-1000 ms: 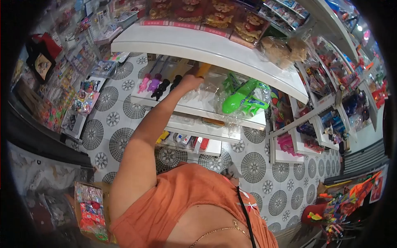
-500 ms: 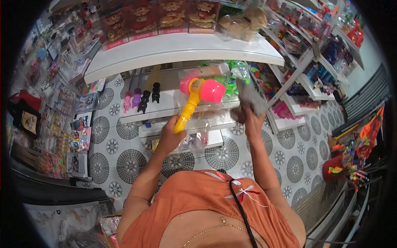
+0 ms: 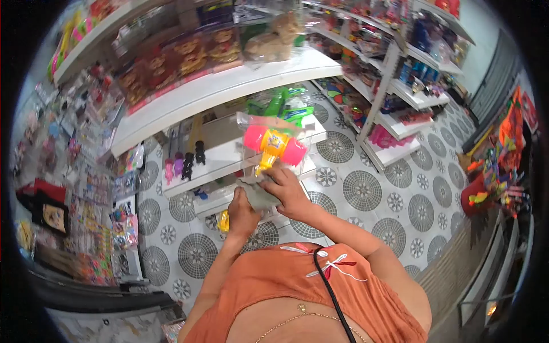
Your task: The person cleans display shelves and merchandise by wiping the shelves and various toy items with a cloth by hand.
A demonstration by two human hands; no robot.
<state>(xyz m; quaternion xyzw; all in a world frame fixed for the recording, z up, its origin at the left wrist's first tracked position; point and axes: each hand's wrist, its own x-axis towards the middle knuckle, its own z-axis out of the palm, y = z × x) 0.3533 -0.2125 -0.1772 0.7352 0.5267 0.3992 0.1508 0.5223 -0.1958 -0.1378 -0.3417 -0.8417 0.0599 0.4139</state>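
Observation:
A toy hammer (image 3: 275, 144) with bright pink ends and a yellow handle points up and away from me, in front of the lower shelves. My left hand (image 3: 242, 214) is closed around the lower handle, whose yellow tip shows below it. A grey cloth (image 3: 258, 195) lies over the middle of the handle, between my two hands. My right hand (image 3: 289, 191) presses that cloth against the handle just under the hammer's head, its fingers bent. Clear plastic packaging (image 3: 247, 121) appears behind the hammer's head.
A white upper shelf (image 3: 229, 86) holds boxed golden figurines (image 3: 191, 54) and a bagged plush toy (image 3: 274, 43). Beneath it are green toys (image 3: 280, 106) and small dark figures (image 3: 199, 153). Packed goods hang at left; a red bucket (image 3: 473, 200) stands at right.
My right hand has come leftward with the cloth, from beside the hammer onto its handle. The hammer's head has turned, and my view has shifted to the right.

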